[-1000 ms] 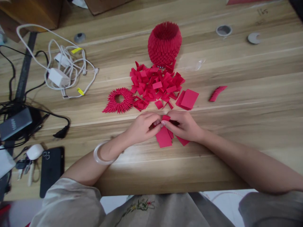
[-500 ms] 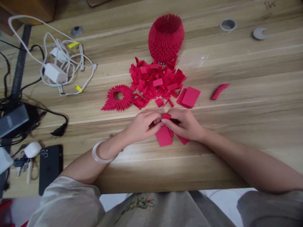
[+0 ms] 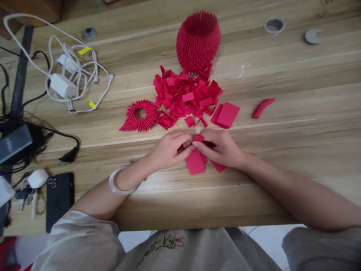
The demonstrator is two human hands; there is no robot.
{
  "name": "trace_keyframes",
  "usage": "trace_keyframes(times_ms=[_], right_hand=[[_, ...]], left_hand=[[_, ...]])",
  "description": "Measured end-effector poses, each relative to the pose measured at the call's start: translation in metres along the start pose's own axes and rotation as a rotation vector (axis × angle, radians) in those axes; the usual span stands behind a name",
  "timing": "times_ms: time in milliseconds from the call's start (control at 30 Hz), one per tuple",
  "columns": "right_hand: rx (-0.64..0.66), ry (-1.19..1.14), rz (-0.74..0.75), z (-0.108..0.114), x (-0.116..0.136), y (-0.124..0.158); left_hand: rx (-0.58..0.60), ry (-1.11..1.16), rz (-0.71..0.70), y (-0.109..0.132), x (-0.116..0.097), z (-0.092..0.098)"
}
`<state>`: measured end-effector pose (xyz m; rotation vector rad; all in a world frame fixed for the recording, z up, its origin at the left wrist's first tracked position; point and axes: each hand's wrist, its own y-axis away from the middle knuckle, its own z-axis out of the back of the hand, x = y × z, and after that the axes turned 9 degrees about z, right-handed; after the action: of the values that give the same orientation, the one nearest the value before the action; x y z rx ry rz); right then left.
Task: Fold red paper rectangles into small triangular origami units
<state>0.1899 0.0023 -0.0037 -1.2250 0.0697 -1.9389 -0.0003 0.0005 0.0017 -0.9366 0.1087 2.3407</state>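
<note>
My left hand and my right hand meet at the table's middle, fingers pinched together on a small folded red paper piece. Flat red paper slips lie under and between my hands. Just beyond them sits a heap of folded red pieces, a small stack of red rectangles and a spiky red paper ring. A red woven paper vase stands upright behind the heap. A white bangle circles my left wrist.
White chargers and cables lie at the left, with black cables and a dark power bank. A black phone and keys rest near the front left edge. A short red paper strip lies right; a tape roll sits far right.
Both hands keep pinching the red piece in the same spot. The view has tilted slightly, shifting the vase and heap a little upward in the picture.
</note>
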Motion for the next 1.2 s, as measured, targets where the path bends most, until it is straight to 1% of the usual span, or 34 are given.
trace_keyframes(times_ms=[1200], right_hand=[[0.011,0.006,-0.026,0.0007,0.0005,-0.0004]], left_hand=[[0.01,0.005,0.012,-0.0003,-0.0008,0.0006]])
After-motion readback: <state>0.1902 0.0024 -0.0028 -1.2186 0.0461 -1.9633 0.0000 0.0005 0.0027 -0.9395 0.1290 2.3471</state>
